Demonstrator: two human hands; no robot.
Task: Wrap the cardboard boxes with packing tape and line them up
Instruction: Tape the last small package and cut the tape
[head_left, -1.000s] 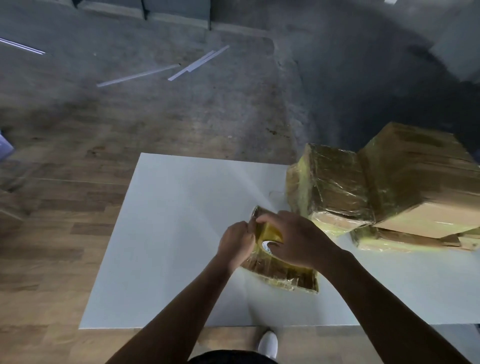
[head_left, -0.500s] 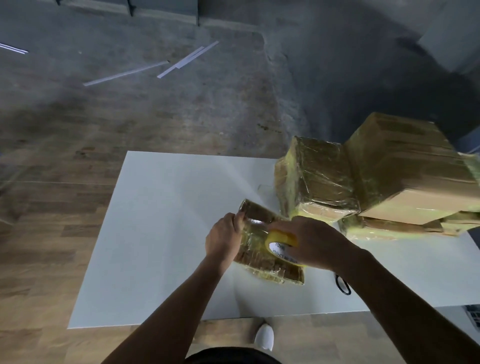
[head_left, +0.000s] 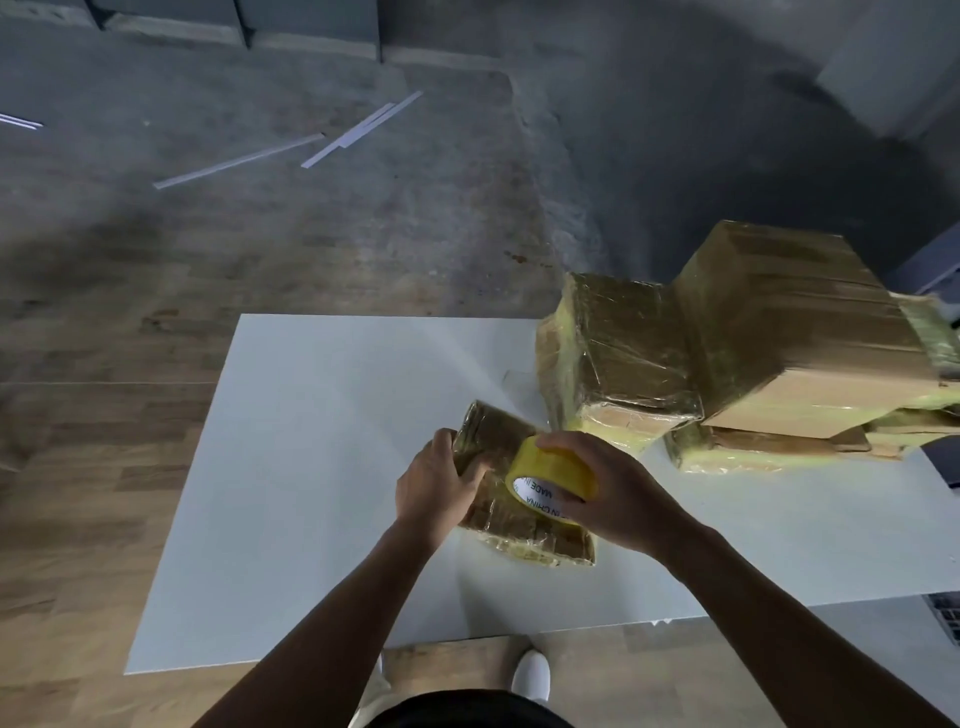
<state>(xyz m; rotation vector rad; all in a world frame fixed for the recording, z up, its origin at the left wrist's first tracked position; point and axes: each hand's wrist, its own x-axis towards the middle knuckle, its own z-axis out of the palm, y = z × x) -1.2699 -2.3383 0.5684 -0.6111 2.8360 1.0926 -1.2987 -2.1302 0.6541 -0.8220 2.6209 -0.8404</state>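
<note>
A small flat cardboard box (head_left: 511, 525), wrapped in glossy yellowish tape, lies on the white table (head_left: 311, 467) near its front edge. My left hand (head_left: 436, 480) grips the box's left side, thumb on its top face. My right hand (head_left: 608, 493) holds a yellow roll of packing tape (head_left: 553, 475) just over the box's right part, its white core facing me. A medium taped box (head_left: 623, 358) and a bigger box (head_left: 795, 332) sit side by side at the table's right.
Flatter taped boxes (head_left: 753, 447) lie under the bigger box at the right. Thin white strips (head_left: 358, 132) lie on the concrete floor beyond the table. My white shoes (head_left: 530, 675) show below the table's front edge. The table's left half is bare.
My right hand has drawn the tape roll up and toward me, so its core now shows. My left hand stays on the small box. The camera has come closer.
</note>
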